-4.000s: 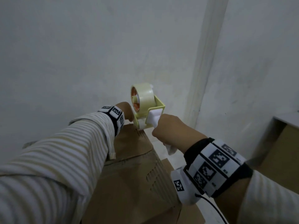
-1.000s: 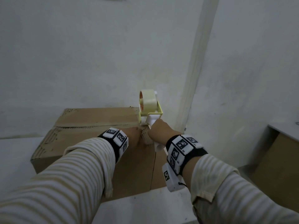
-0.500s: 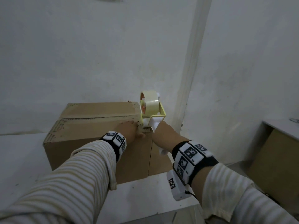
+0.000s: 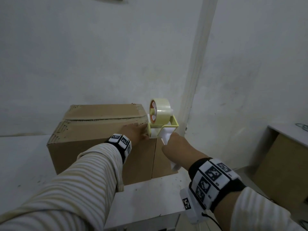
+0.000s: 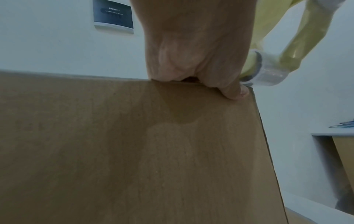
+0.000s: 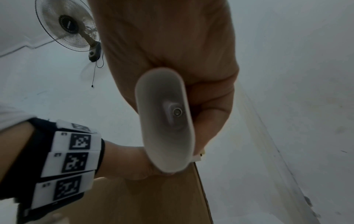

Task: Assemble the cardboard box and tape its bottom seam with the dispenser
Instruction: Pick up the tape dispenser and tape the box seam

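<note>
A brown cardboard box [image 4: 100,147] stands on the white table [image 4: 25,164] with its top flaps folded down and a seam running along the top. My left hand [image 4: 131,132] lies flat on the top right corner. In the left wrist view its thumb [image 5: 233,92] presses on the box's [image 5: 134,151] near face just under the edge. My right hand [image 4: 180,150] grips the white handle [image 6: 166,121] of the yellow tape dispenser [image 4: 162,127]. The clear tape roll [image 4: 160,107] sits at the box's upper right edge, right beside my left fingertips.
The box stands close to the back wall and a wall corner [image 4: 196,64] at its right. A low cabinet [image 4: 283,164] is at the far right. A wall fan [image 6: 67,25] and a small sign [image 5: 113,16] hang high up.
The box looks farther from me than four seconds ago. In the last second my left hand has slid up from the front face onto the top edge, and the dispenser stays at the right corner.
</note>
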Motion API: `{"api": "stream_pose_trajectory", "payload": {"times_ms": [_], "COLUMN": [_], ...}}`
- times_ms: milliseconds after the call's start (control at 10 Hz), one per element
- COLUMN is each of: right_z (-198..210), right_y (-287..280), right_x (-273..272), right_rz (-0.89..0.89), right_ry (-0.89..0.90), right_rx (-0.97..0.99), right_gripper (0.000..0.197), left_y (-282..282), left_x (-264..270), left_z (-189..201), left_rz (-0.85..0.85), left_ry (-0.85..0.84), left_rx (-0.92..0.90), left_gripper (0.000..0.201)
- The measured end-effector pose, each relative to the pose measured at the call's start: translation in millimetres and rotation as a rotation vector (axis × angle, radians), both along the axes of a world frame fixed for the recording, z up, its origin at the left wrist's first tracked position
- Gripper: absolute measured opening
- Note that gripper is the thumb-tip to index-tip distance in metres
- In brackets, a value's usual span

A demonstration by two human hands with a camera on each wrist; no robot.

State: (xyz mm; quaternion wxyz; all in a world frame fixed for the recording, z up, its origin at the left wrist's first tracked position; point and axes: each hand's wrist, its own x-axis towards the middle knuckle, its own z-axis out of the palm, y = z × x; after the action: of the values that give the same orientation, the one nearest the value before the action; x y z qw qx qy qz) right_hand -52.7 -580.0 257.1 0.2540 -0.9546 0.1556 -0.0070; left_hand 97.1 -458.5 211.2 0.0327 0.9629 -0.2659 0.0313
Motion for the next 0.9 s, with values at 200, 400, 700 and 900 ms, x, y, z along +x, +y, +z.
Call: {"api": "stream_pose_trajectory", "payload": {"times_ms": [200,400,700,900], "right_z": [6.1,0.8,-10.5,-9.0], "right_y": [3.4,5.1,4.2,-8.7], "right_x": [-14.1,-15.1,-11.3,-23.5], "right_rz": [-0.015,-0.003,-0.073,-0.131], "right_ry": [0.162,0.188,0.125,0.048], "right_rx": [-0.069,-0.103,0.125,0.230], "right_gripper": [0.039,0.042,0.006,0.009], "left_y": [0.8,3.3,9.3,8.3], "left_x": [1.5,3.5,0.8,-1.4], "left_z": [4.4,0.9,0.5,-1.5], "left_rz": [-0.027,-0.098,-0.179,-0.156], "left_ry": [-0.056,-0.063,-0.149,-0.159], "left_rx": [0.115,0.141,0.314,0.382], "left_gripper": [0.040,0.044,0.054,0.066]}}
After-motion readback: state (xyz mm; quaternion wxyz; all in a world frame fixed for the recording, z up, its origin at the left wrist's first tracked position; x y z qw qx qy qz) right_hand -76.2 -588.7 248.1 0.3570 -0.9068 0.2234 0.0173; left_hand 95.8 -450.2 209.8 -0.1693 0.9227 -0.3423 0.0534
